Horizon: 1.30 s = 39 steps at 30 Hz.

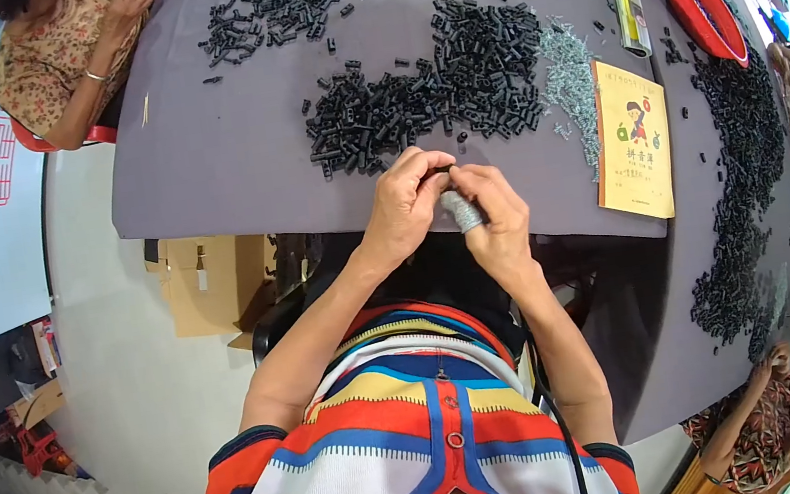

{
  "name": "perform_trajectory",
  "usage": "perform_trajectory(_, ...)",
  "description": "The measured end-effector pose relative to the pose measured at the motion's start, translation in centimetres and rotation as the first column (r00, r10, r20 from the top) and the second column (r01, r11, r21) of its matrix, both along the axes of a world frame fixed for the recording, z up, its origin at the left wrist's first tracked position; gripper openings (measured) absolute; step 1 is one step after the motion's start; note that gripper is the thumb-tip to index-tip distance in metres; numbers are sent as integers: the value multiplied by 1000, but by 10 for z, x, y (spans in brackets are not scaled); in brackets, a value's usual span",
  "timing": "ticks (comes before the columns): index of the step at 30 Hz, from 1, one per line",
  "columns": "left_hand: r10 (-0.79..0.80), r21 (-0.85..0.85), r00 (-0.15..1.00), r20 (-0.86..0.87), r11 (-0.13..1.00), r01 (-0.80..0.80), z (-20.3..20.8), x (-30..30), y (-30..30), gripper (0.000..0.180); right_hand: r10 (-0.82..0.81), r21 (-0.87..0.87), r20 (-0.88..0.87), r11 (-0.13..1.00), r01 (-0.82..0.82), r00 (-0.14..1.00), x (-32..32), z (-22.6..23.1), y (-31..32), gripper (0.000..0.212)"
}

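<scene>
Hands [399, 206] together, curled inward, pinching black piece [442, 170]

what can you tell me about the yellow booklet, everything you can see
The yellow booklet looks like paper, its cover printed with a cartoon figure, small pictures and lettering. It lies closed and flat, slightly turned, on the grey tabletop, right of the right hand. Its left edge meets small silvery pieces; neither hand touches it.
</scene>
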State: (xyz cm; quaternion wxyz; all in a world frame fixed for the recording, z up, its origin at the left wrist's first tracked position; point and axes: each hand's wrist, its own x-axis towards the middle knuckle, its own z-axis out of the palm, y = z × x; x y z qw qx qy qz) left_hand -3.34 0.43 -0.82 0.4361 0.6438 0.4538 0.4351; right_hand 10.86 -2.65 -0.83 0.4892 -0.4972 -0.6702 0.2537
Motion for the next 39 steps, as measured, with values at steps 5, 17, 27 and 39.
perform_trajectory(5, -9, 61, 1000, 2, 998, 9, -1, -2, 2, 15, 54, 16, 129, 998, -57, 990, 19, 9, 8, 36)
perform_trajectory(17, 39, -9, 998, 46, 999, -39, 0, -1, -1, 14, -210, 118, 550, 978, 175, 808, 38, 11, 49, 28)
perform_trajectory(27, 28, 69, 997, 65, 997, -32, -7, -1, 2, 14, -141, 94, 469, 989, 110, 872, 51, 12, 28, 41)
perform_trajectory(39, 27, 45, 996, 88, 999, -31, -7, 1, 4, 15, -250, 71, 582, 964, 258, 774, 27, 0, 26, 29)
